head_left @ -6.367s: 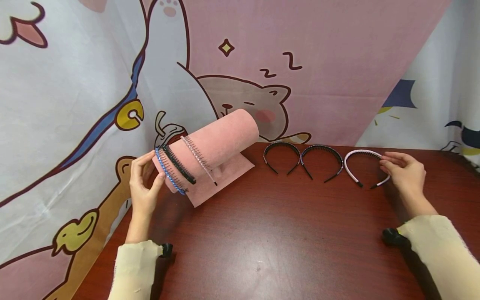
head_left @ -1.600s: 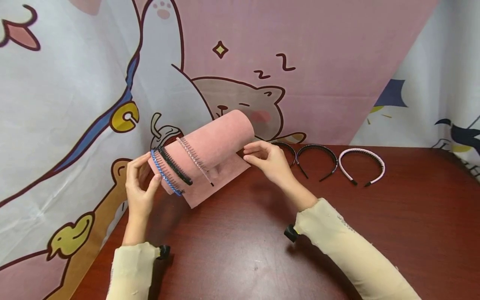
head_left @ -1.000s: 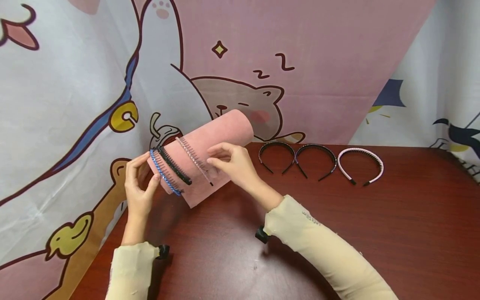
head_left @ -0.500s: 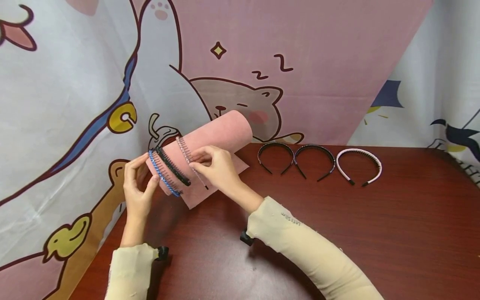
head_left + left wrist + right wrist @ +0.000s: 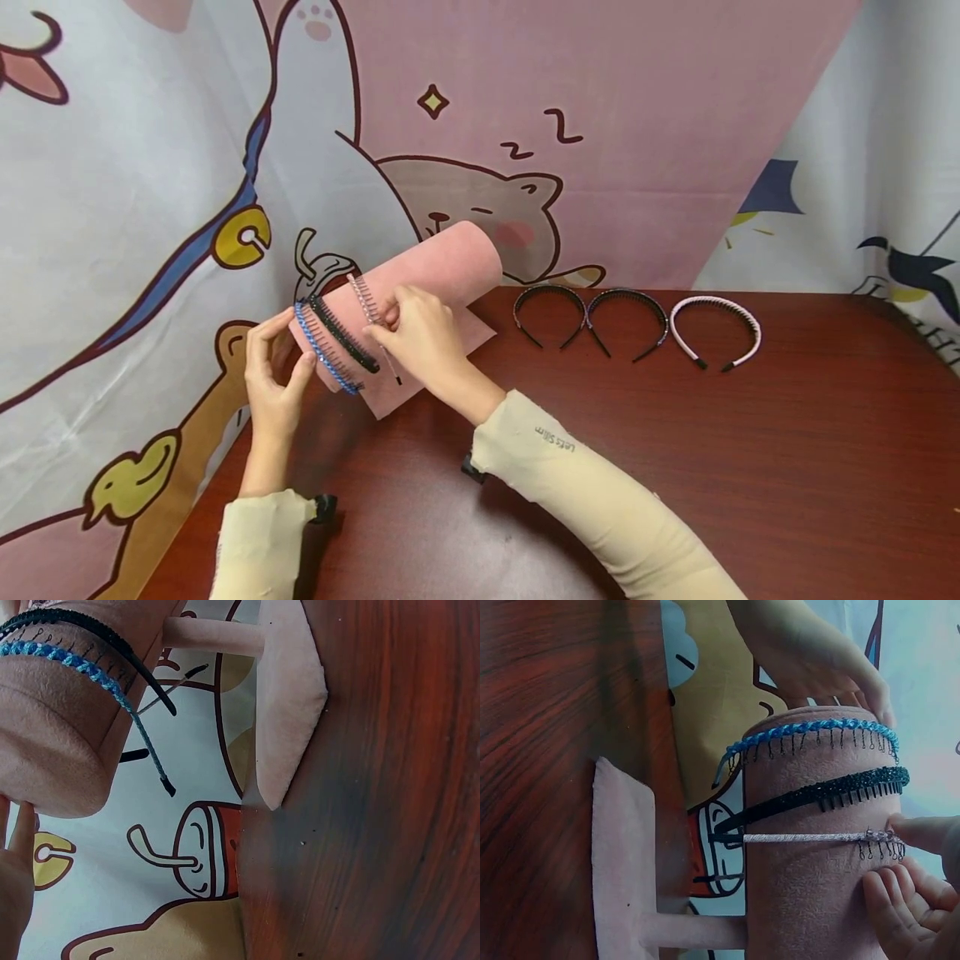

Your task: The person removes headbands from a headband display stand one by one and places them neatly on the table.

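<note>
A pink velvety headband stand [image 5: 438,258], a roll on a post and flat base, stands tilted in the head view. My left hand [image 5: 273,362] holds its near left end between thumb and fingers. Around the roll sit a blue braided headband [image 5: 318,346], a black glittery headband [image 5: 345,333] and a pale pink beaded headband [image 5: 362,293]. My right hand [image 5: 423,333] pinches the pale pink headband, thumb on one side and fingers on the other. In the right wrist view the pale headband [image 5: 802,838] lies close beside the black one, their ends nearly meeting.
On the red-brown table [image 5: 637,467], a dark headband [image 5: 551,290], a second dark headband [image 5: 663,321] and a white headband [image 5: 753,333] lie in a row right of the stand. A cartoon-printed cloth [image 5: 637,125] hangs behind and to the left.
My right hand has come left from the white headband to the stand and taken hold of the pale pink headband, which has slid toward the black one. My left hand keeps its hold.
</note>
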Available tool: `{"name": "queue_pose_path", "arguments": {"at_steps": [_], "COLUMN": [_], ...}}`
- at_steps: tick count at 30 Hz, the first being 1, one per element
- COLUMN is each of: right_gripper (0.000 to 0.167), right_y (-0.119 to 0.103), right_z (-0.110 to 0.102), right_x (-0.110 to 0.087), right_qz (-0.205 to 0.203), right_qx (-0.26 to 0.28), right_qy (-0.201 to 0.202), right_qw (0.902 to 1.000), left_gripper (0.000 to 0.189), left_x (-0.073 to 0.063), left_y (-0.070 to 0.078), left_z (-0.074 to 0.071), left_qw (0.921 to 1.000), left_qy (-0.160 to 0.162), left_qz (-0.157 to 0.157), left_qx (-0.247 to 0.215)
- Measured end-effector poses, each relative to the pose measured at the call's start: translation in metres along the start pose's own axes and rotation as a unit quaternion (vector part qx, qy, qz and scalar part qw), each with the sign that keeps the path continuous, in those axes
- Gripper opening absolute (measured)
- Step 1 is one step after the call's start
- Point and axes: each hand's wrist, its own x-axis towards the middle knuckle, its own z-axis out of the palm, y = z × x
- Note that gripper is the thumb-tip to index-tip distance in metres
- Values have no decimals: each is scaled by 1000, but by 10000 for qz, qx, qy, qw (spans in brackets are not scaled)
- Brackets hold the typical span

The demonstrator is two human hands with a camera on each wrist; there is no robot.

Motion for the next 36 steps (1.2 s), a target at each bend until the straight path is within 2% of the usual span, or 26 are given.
{"name": "queue_pose_path", "arguments": {"at_steps": [11, 20, 27, 36], "right_gripper": [17, 13, 12, 9], "right_y": [2, 13, 23, 33], "right_z": [1, 2, 6, 6], "right_x": [-2, -8, -14, -18], "right_qz": [-38, -368, -681, -648], "right_qx": [-140, 351, 444, 433], "right_qy": [58, 146, 325, 387], "right_qw": [9999, 9986, 9962, 9962], "left_gripper": [50, 51, 51, 51], "left_x": [-1, -1, -2, -1], "left_y": [-3, -4, -4, -3], "left_z": [-1, 0, 0, -1], "left_qw": [10000, 9998, 9997, 9998], "left_qy": [0, 41, 35, 32], "left_qz": [24, 115, 118, 138], "left_qx": [-88, -187, -218, -155]}}
